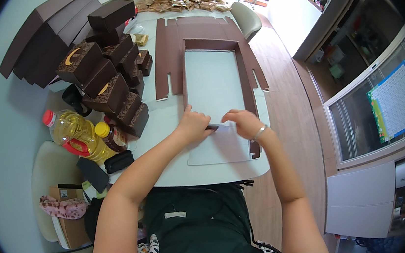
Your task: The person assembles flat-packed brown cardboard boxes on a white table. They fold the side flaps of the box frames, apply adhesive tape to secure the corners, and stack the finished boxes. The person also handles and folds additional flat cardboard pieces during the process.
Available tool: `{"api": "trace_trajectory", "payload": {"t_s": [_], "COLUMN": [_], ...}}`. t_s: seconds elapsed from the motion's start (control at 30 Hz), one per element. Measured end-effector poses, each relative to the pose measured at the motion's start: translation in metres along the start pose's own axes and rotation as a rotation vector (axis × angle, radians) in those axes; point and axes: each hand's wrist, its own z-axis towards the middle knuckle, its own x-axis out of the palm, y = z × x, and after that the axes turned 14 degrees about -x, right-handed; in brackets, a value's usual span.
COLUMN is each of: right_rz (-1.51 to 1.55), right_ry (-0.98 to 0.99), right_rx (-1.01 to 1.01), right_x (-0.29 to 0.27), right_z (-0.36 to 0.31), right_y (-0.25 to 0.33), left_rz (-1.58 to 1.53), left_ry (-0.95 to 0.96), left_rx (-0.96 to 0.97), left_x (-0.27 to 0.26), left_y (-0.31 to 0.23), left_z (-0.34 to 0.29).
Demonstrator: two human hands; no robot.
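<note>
A long brown cardboard box [248, 79] with low walls lies lengthwise before me, its inside pale. My left hand [195, 126] is closed over the near left part of the box, around a small dark piece [213, 127]. From that piece a pale, bluish end [224, 128] sticks out to the right; its kind is not clear. Just right of it, my right hand [245, 123] hovers over the pale bottom with curled fingers. Whatever those fingers hold, if anything, is hidden. A bracelet [260, 132] circles the right wrist.
Flat brown cardboard [167, 46] with slots lies beneath the box's far end. Stacked dark boxes [110, 94] crowd the table's left side, near an oil bottle [77, 134] and a yellow-capped jar [111, 136]. Small golden packets [182, 2] cover the far end. Chairs [246, 20] flank the table.
</note>
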Motion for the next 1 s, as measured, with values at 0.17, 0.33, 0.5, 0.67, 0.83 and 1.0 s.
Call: {"api": "trace_trajectory", "payload": {"t_s": [0.17, 0.33, 0.5, 0.67, 0.83, 1.0], "right_rz": [-0.365, -0.274, -0.392, -0.594, -0.574, -0.466], "right_ry": [0.276, 0.506, 0.561, 0.590, 0.646, 0.573], "right_rx": [0.093, 0.008, -0.071, -0.193, -0.185, -0.180], "right_x": [-0.025, -0.032, -0.039, -0.037, -0.040, -0.045], "right_z": [-0.042, -0.054, -0.052, -0.056, -0.059, -0.051], "right_y": [-0.027, -0.052, -0.045, -0.049, -0.051, -0.035], "left_rz": [-0.121, -0.099, -0.043, -0.003, 0.010, -0.004], "left_ry": [0.055, 0.159, 0.146, 0.176, 0.218, 0.253], "left_rx": [-0.025, -0.154, -0.242, -0.241, -0.220, -0.193], "left_x": [0.008, -0.014, -0.001, -0.002, -0.004, -0.015], "left_y": [-0.005, -0.025, -0.025, -0.025, -0.021, -0.011], "left_z": [0.013, 0.021, 0.023, 0.026, 0.022, 0.016]}}
